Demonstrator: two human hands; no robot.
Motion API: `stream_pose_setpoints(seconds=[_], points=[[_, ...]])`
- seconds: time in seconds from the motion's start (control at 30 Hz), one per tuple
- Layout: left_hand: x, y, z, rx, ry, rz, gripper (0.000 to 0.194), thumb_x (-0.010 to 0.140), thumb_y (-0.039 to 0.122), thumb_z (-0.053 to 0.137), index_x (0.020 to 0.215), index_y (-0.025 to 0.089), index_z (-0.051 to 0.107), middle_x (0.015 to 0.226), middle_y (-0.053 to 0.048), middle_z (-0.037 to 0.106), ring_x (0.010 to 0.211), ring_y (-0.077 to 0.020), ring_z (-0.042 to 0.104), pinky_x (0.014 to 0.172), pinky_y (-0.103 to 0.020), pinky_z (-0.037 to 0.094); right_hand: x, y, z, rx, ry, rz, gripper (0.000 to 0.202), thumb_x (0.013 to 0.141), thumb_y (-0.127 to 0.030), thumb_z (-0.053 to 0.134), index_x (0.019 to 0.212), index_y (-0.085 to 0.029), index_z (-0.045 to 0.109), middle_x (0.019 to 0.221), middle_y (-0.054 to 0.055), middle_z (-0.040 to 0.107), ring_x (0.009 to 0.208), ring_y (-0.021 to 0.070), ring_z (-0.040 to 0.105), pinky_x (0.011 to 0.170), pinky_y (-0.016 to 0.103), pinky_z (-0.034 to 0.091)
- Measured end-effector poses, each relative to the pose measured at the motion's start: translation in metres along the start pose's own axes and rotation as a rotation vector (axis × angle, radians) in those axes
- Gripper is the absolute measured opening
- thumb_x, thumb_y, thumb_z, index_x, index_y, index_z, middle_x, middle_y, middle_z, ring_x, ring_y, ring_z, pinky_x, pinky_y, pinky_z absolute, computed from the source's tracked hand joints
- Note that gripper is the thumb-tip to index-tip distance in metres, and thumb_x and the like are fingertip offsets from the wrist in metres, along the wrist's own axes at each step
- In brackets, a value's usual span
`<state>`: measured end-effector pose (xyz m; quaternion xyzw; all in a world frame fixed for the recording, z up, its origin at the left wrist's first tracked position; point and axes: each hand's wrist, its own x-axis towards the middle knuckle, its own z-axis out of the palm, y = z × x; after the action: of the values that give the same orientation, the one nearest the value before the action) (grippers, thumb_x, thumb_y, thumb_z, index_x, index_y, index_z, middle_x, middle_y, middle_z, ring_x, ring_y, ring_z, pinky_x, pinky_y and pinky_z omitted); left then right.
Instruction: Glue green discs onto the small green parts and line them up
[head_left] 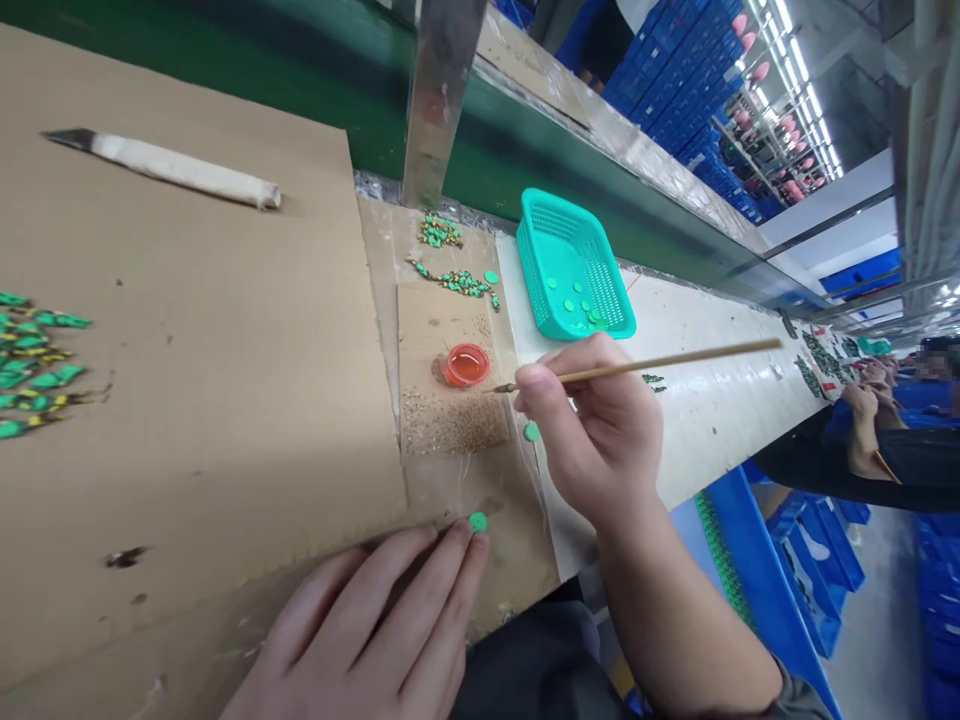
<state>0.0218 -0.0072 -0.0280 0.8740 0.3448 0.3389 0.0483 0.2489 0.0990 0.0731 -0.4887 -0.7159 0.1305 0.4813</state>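
Observation:
In the head view my right hand (604, 440) pinches a thin paintbrush (667, 360) with a wooden handle. Its fine tip points left, just beside a small red cup (466, 366) of reddish liquid. The cup stands on a cardboard piece (420, 310) speckled with brownish grains. My left hand (382, 630) lies palm down at the bottom, fingers stretched out, the thumb hidden. Its fingertips touch a small green disc (478, 522) on the table. Another green disc (532, 432) lies just left of my right hand, and a third green disc (491, 277) sits farther back.
A turquoise basket (534, 290) holds several green discs. Small green, black and yellow pieces (461, 284) lie behind the cup; larger ones (34, 365) lie far left on a cardboard sheet (225, 350). A white-wrapped blade (180, 175) rests there. Farther right, other people's hands (862, 400) work.

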Motion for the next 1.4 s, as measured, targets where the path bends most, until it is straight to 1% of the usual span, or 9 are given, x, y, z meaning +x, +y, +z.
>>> stream_pose_setpoints(seconds=[0.1,0.2,0.33,0.43,0.57,0.93,1.13,1.23,1.4], points=[[-0.001,0.001,-0.006,-0.005,-0.047,0.002,0.049,0.113,0.036,0.063,0.16,0.026,0.074,0.169,-0.008,0.072,0.163,-0.0334,0.06,0.146,-0.054,0.035,-0.038,-0.009,-0.006,0.093,-0.002,0.051,0.014,0.116,-0.021,0.073,0.103,-0.026,0.069,0.084,-0.003,0.071,0.076,0.0148,0.073,0.073,0.031,0.059],[-0.003,0.002,-0.009,-0.02,-0.08,-0.01,0.05,0.111,0.036,0.065,0.159,0.026,0.074,0.17,-0.007,0.071,0.161,-0.0336,0.062,0.147,-0.054,0.035,-0.073,-0.015,-0.006,0.146,-0.005,0.029,0.012,0.117,-0.017,0.067,0.108,-0.025,0.068,0.084,-0.002,0.071,0.073,0.0154,0.071,0.069,0.031,0.06],[-0.001,0.004,-0.014,-0.031,-0.117,-0.034,0.047,0.109,0.033,0.068,0.155,0.029,0.076,0.172,-0.003,0.07,0.159,-0.0335,0.064,0.146,-0.054,0.039,-0.094,-0.015,-0.002,0.137,0.004,-0.036,0.012,0.116,-0.016,0.066,0.108,-0.025,0.067,0.082,-0.001,0.071,0.068,0.0157,0.067,0.064,0.031,0.06],[0.0,0.005,-0.017,-0.023,-0.147,-0.047,0.043,0.109,0.032,0.069,0.151,0.03,0.079,0.173,-0.002,0.069,0.161,-0.0346,0.064,0.143,-0.056,0.043,-0.095,-0.015,-0.002,0.122,-0.025,-0.048,0.015,0.116,-0.017,0.066,0.104,-0.025,0.065,0.08,-0.001,0.071,0.067,0.0161,0.066,0.063,0.032,0.06],[0.0,0.006,-0.018,-0.018,-0.163,-0.055,0.045,0.109,0.034,0.071,0.153,0.032,0.079,0.173,-0.003,0.068,0.163,-0.0357,0.062,0.139,-0.056,0.047,-0.092,-0.015,-0.003,0.106,-0.057,-0.028,0.016,0.117,-0.017,0.066,0.103,-0.026,0.064,0.081,-0.001,0.071,0.069,0.0159,0.067,0.063,0.031,0.06],[-0.002,0.007,-0.016,-0.045,-0.156,-0.07,0.041,0.112,0.034,0.061,0.149,0.03,0.08,0.175,0.001,0.067,0.159,-0.0341,0.063,0.137,-0.056,0.047,-0.093,-0.014,-0.001,0.106,-0.055,-0.027,0.015,0.116,-0.018,0.068,0.104,-0.026,0.065,0.081,-0.002,0.07,0.068,0.0159,0.07,0.065,0.032,0.062],[0.003,0.006,-0.02,-0.018,-0.174,-0.063,0.039,0.11,0.033,0.062,0.143,0.031,0.082,0.172,0.001,0.069,0.155,-0.0349,0.066,0.131,-0.057,0.05,-0.093,-0.014,0.0,0.1,-0.051,-0.015,0.015,0.116,-0.018,0.068,0.104,-0.027,0.065,0.081,-0.002,0.071,0.068,0.0168,0.07,0.065,0.034,0.064],[0.0,0.007,-0.019,-0.032,-0.176,-0.067,0.04,0.112,0.033,0.059,0.146,0.03,0.081,0.174,0.001,0.067,0.158,-0.0351,0.064,0.134,-0.058,0.048,-0.094,-0.013,0.0,0.104,-0.043,-0.026,0.015,0.116,-0.017,0.068,0.105,-0.026,0.065,0.081,-0.002,0.071,0.068,0.0163,0.07,0.065,0.034,0.063],[-0.004,0.007,-0.016,-0.05,-0.175,-0.08,0.046,0.111,0.034,0.065,0.156,0.031,0.077,0.176,-0.001,0.066,0.161,-0.0347,0.063,0.141,-0.058,0.044,-0.094,-0.014,0.0,0.103,-0.051,-0.012,0.014,0.116,-0.018,0.068,0.105,-0.027,0.066,0.081,-0.002,0.071,0.068,0.0168,0.07,0.065,0.034,0.063]])
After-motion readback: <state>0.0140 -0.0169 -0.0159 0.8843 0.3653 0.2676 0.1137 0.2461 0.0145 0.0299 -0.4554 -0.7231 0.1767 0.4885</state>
